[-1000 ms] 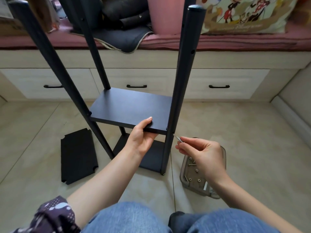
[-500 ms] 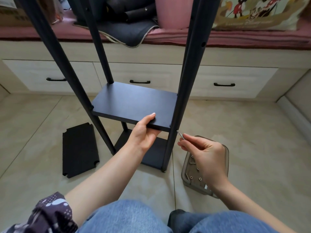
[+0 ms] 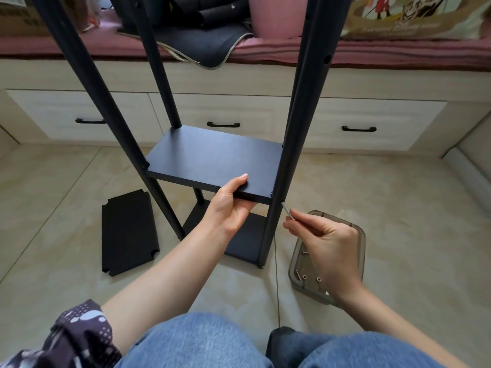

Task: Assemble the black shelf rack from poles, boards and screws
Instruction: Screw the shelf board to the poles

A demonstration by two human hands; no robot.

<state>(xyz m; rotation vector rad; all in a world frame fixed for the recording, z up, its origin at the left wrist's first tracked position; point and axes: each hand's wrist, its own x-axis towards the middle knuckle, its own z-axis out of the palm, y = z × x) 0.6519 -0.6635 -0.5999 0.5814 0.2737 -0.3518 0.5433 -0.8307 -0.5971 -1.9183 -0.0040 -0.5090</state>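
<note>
Beige floor tiles (image 3: 385, 208) carry the rack; left hand (image 3: 229, 205) grips its board (image 3: 212, 160), right hand (image 3: 326, 240) fingers pinch a screw (image 3: 287, 210).

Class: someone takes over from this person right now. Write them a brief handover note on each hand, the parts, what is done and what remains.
Left hand grips the middle board at its front edge.
Right hand pinches a screw, its tip at the front right pole beside the board's corner.
Bottom board sits between the four poles.
Spare board lies on the floor; more screws are in the grey tray.
Left: drive this screw, then fit the spare board.
</note>
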